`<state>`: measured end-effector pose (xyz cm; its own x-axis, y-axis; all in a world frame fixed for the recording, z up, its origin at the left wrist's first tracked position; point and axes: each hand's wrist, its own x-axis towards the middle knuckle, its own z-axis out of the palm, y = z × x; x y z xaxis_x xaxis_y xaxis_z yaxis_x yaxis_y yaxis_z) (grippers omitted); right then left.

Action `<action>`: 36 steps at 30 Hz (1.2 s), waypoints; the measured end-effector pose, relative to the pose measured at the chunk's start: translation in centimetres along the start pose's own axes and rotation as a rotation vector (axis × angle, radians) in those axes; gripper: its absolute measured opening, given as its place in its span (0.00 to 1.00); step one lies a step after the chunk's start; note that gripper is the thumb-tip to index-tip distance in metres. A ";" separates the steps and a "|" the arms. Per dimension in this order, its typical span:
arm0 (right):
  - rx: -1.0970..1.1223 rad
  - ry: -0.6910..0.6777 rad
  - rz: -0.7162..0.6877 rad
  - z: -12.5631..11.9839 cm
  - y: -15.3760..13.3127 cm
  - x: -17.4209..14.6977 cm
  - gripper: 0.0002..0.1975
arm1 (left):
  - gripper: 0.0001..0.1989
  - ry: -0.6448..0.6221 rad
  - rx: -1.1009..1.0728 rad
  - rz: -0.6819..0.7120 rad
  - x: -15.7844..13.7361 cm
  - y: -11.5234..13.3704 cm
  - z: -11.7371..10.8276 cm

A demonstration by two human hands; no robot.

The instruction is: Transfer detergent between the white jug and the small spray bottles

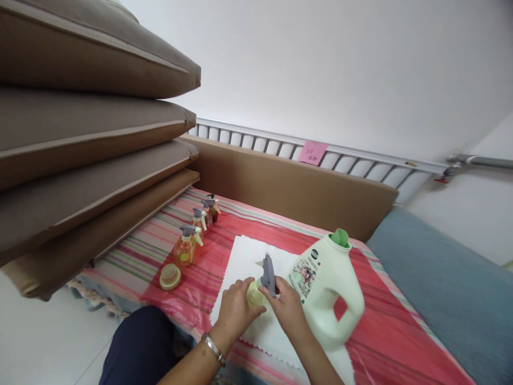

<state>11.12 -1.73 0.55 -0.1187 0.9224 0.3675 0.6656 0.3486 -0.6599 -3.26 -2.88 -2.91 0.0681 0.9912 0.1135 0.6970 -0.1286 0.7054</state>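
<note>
Head camera: we hold a small yellow spray bottle (256, 291) over the white cloth (244, 262) at the near edge of the red striped spread (377, 342). Our left hand (236, 310) wraps the bottle's body, grip clamped on it; our right hand (286, 305) pinches the grey trigger head (267, 274) on top, fingers closed around it.

The bottle looks filled, so in our judgement a head seated crooked, or a squeeze from the left hand, could send liquid onto the cloth. The big pale-green detergent jug (328, 283) stands just at our right hand's 3 o'clock with its green spout (340, 237) uncapped; an elbow knock could tip it.

At 10 o'clock sits a loose yellow cap (170, 276), then a row of filled spray bottles (198, 230) running toward 11. Stacked brown cushions (80, 133) overhang at 9 o'clock, a cardboard panel (292, 187) backs the spread at 12.
</note>
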 end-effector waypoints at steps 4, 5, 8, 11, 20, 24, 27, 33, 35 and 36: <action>0.002 -0.005 0.006 0.0 0.1 0.1 0.10 | 0.33 -0.015 0.005 -0.011 0.0 0.0 0.0; 0.004 -0.008 0.011 0.0 0.0 0.2 0.10 | 0.33 -0.016 0.005 -0.011 0.0 0.0 0.0; 0.011 -0.029 0.023 0.0 0.0 0.4 0.09 | 0.33 -0.009 -0.002 -0.008 0.1 -0.1 0.2; 0.010 -0.051 0.025 -0.1 0.0 0.5 0.09 | 0.33 0.004 -0.007 -0.003 0.1 -0.3 0.3; 0.020 -0.097 0.045 -0.2 -0.1 1.2 0.08 | 0.33 0.006 -0.014 -0.009 0.2 -0.4 0.2; 0.029 -0.107 0.066 -0.3 -0.2 1.3 0.07 | 0.33 0.006 -0.012 -0.014 0.2 -0.4 0.2; 0.027 -0.087 0.090 -0.1 -0.4 1.0 0.06 | 0.33 0.012 -0.021 -0.001 0.1 -0.4 0.1; 0.025 -0.046 0.105 0.4 -0.6 0.4 0.05 | 0.32 0.007 -0.019 0.004 0.1 -0.3 0.1; 0.032 -0.041 0.091 0.4 -0.5 0.4 0.06 | 0.32 0.008 -0.013 0.004 0.1 -0.3 0.1; 0.038 -0.038 0.082 0.4 -0.4 0.4 0.07 | 0.32 0.008 -0.011 0.007 0.1 -0.2 0.1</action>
<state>10.47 -1.47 0.68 -0.0935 0.9536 0.2861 0.6459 0.2767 -0.7115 -3.34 -2.74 -3.16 0.0667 0.9900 0.1240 0.6883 -0.1356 0.7126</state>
